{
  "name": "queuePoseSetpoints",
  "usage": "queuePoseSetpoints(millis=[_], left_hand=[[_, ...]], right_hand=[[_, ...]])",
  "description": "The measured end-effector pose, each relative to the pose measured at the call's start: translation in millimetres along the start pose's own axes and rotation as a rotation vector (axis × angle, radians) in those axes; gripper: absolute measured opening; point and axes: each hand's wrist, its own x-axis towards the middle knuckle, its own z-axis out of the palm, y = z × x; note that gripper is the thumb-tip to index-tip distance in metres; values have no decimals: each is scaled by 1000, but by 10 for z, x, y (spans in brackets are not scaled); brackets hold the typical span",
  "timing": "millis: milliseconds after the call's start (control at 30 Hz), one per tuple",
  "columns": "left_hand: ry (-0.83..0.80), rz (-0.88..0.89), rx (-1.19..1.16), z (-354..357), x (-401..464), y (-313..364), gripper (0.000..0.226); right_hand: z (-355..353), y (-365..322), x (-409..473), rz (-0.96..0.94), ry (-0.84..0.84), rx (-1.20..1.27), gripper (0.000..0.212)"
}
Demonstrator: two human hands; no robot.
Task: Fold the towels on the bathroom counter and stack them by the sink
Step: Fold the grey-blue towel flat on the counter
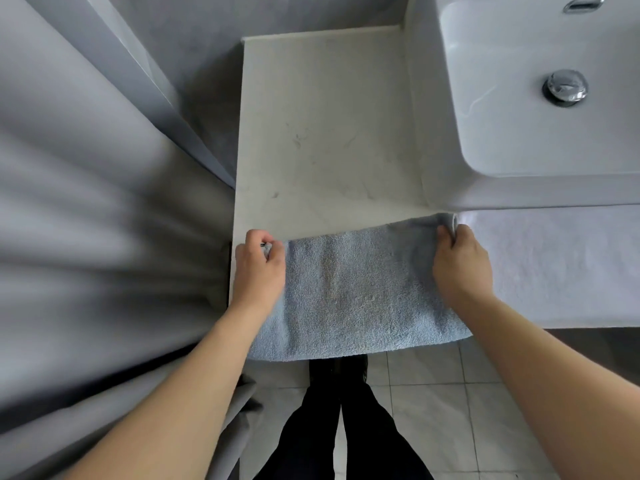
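While the grey curtain (pixel 86 237) fills the whole left side, the pale marble counter (pixel 329 133) runs up the middle, bare over most of its top, with the white sink (pixel 519 133) standing along its right edge. Below the sink's front wall a white towel (pixel 554 265) lies flat on the counter, reaching off to the right. Just left of it, the blue towel (pixel 360 292) is spread across the counter's near edge, its lower part hanging over toward the tiled floor (pixel 433 393) (dark trouser legs show beneath it).

Both far corners of the blue towel are pinched. At its left corner the left hand (pixel 258 268) is curled closed, thumb and fingers gripping the cloth near the counter's left edge. At its right corner the right hand (pixel 460 265) grasps the towel edge, fingers folded over it, beside the sink's front corner and at the near end of the white towel. Between the two hands the far edge slopes up toward the right. Inside the basin sits the chrome drain plug (pixel 565 87).
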Motion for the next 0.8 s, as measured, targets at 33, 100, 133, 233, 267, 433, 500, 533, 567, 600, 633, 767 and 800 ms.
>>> queuePoseSetpoints(millis=[33, 100, 133, 233, 267, 433, 500, 533, 567, 600, 633, 767, 800], left_hand=[[-3, -33, -14, -6, 46, -37, 5], [-2, -71, -81, -49, 121, -113, 10], [13, -61, -113, -71, 139, -137, 11], [105, -38, -98, -116, 145, -127, 15], [154, -33, -42, -120, 128, -103, 20], [290, 492, 589, -28, -93, 57, 47], [76, 699, 707, 115, -178, 88, 55], [-42, 748, 774, 191, -208, 83, 60], [-136, 766, 833, 258, -218, 53, 64], [-198, 752, 873, 301, -209, -7, 67], [-229, 716, 897, 306, -186, -87, 68], [-134, 636, 916, 156, -60, -284, 69], [-111, 615, 912, 131, -49, -261, 69]], right_hand=[[-5, 16, 26, 20, 22, 19, 27], [6, 31, 52, 48, 52, 36, 25], [26, 18, 49, 53, 58, 41, 25], [107, -35, 4, 62, 74, 76, 42], [127, -47, -13, 38, 103, 55, 53], [195, -74, -195, -527, 108, -372, 60], [271, -3, -240, -733, -80, -511, 62], [298, 66, -240, -755, -149, -573, 64], [308, 148, -231, -734, -185, -623, 67], [296, 240, -215, -695, -196, -657, 69], [265, 329, -200, -665, -184, -671, 70], [141, 449, -144, -645, -151, -700, 70], [136, 425, -148, -636, -155, -705, 70]])
